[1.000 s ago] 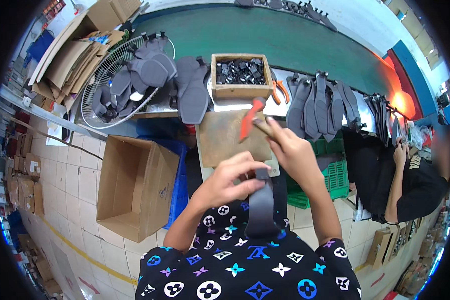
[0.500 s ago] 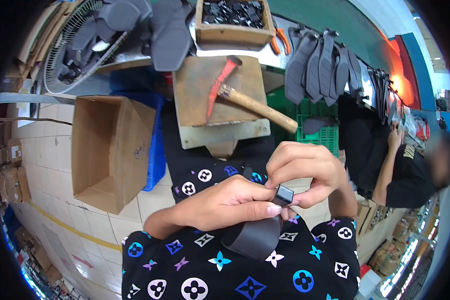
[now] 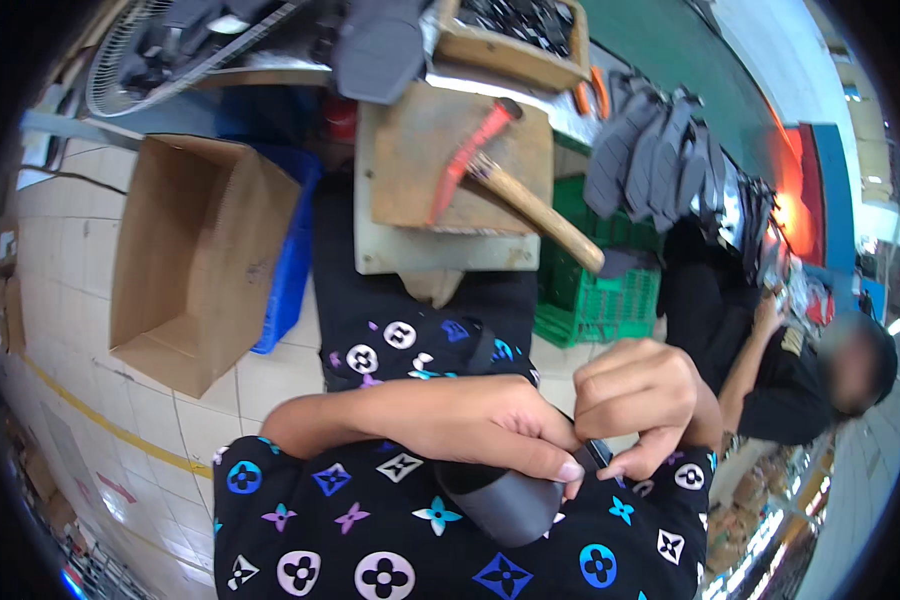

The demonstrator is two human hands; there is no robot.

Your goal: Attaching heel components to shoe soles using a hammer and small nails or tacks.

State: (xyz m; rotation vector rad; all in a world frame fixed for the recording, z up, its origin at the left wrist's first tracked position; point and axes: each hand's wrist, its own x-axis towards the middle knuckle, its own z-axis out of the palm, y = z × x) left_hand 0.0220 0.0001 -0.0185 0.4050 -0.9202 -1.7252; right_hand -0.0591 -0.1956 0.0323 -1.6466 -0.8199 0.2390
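Note:
A dark grey, bent strap (image 3: 515, 508) hangs in a curve in front of my body. My left hand (image 3: 500, 430) is closed round it, thumb pressed on top near its right end. At that end is a small, shiny black piece (image 3: 598, 453), perhaps a buckle. My right hand (image 3: 640, 400) pinches it between thumb and bent fingers, partly hiding it. Ahead of my hands, a hammer (image 3: 538, 210) with a red head and wooden handle rests on a worn brown board (image 3: 400, 150), its handle overhanging the right edge.
An open cardboard box (image 3: 255, 290) stands left, against a blue crate (image 3: 298, 270). A wooden tray (image 3: 510, 55) of small black pieces sits at the back, beside orange-handled pliers (image 3: 595, 92). Grey soles (image 3: 625, 150) hang right, above a green crate (image 3: 610, 305). Another person (image 3: 790, 385) sits at right.
Both hands have come down and slightly right in the picture, with the strap and its black piece between them. The surrounding view has shifted and tilted; the hammer stays on the board.

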